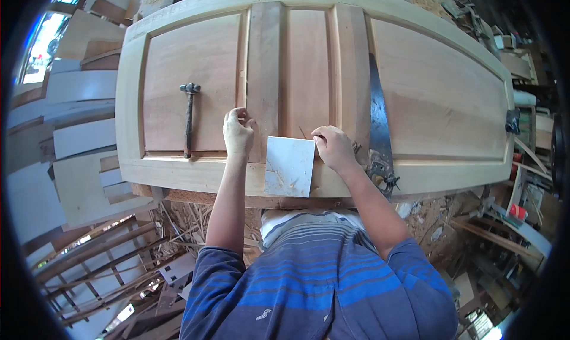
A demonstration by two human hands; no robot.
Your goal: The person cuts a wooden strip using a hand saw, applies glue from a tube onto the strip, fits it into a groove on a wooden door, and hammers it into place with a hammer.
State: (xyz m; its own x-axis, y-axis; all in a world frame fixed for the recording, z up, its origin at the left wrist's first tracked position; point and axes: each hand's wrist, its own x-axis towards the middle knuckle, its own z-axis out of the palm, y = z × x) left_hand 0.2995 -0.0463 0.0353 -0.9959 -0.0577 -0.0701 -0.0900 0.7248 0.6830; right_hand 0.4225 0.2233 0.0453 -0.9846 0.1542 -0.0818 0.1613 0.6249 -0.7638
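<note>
A panelled wooden door (196,175) lies flat in front of me. My left hand (238,133) is over the edge of its left panel, fingers curled in beside a thin moulding strip (244,61); anything inside them is hidden. My right hand (336,147) is pinched close to the upper right corner of a small whitish board (290,166), which lies at the door's near edge. What those fingertips hold is too small to name. A thin dark sliver (301,131) shows just left of them. On the left panel rests a hammer (189,120), head pointing away from me.
A handsaw (380,114) lies along the right panel's inner edge, handle towards me. Stacked boards (83,135) fill the left side. Wood scraps (178,227) and shavings cover the floor. A black plastic bag (512,121) hangs at the door's right end.
</note>
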